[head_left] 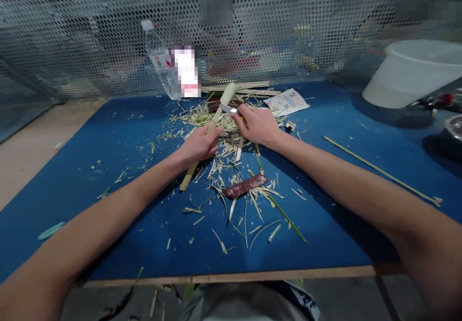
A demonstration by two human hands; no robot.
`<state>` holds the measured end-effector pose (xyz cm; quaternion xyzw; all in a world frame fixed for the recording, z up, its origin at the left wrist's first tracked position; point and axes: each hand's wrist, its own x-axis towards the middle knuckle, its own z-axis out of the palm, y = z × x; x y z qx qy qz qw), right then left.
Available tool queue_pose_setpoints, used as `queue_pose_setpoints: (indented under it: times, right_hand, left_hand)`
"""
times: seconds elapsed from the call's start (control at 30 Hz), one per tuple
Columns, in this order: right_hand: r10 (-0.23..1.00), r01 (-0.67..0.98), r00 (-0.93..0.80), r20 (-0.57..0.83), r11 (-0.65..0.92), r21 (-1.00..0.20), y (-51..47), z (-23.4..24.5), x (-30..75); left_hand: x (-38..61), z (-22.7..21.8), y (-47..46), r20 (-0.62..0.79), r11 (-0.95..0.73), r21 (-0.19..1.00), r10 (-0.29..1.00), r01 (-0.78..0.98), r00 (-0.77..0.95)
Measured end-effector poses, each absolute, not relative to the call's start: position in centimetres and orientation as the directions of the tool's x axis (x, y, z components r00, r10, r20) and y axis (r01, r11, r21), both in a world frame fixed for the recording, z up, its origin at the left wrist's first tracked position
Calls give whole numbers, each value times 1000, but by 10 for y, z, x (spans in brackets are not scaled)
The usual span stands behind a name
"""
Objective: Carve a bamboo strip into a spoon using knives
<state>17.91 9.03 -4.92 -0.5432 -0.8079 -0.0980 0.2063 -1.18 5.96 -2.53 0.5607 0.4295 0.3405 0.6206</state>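
My left hand point(199, 144) is closed around a long pale bamboo strip point(211, 128) that slants from near the table's middle up toward the back. My right hand point(257, 124) grips a small knife point(228, 109), its blade laid against the strip just beyond my left fingers. A heap of pale shavings point(205, 117) lies under and around both hands. A reddish-brown flat piece point(245, 186) lies on the blue mat point(119, 143) just in front of my hands.
A clear water bottle point(159, 61) stands at the back against the perforated metal screen point(108, 32). A white bucket point(411, 73) sits at the back right. A thin long stick point(378, 169) lies on the right. More bamboo slats point(249, 89) and a printed paper packet point(287, 101) lie behind the shavings.
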Motion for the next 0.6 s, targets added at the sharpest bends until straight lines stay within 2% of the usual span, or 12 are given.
queue_pose_setpoints:
  times: [0.17, 0.4, 0.6]
  right_hand:
    - [831, 900, -368, 417, 431, -64, 84, -50, 179]
    - [801, 851, -479, 360, 524, -34, 75, -48, 166]
    - [792, 840, -500, 349, 542, -26, 76, -48, 166]
  left_hand:
    - [-14, -25, 60, -162, 169, 986, 913, 17, 373]
    - [-14, -29, 60, -69, 40, 996, 896, 75, 438]
    - [-15, -32, 62, -100, 89, 995, 883, 45, 458]
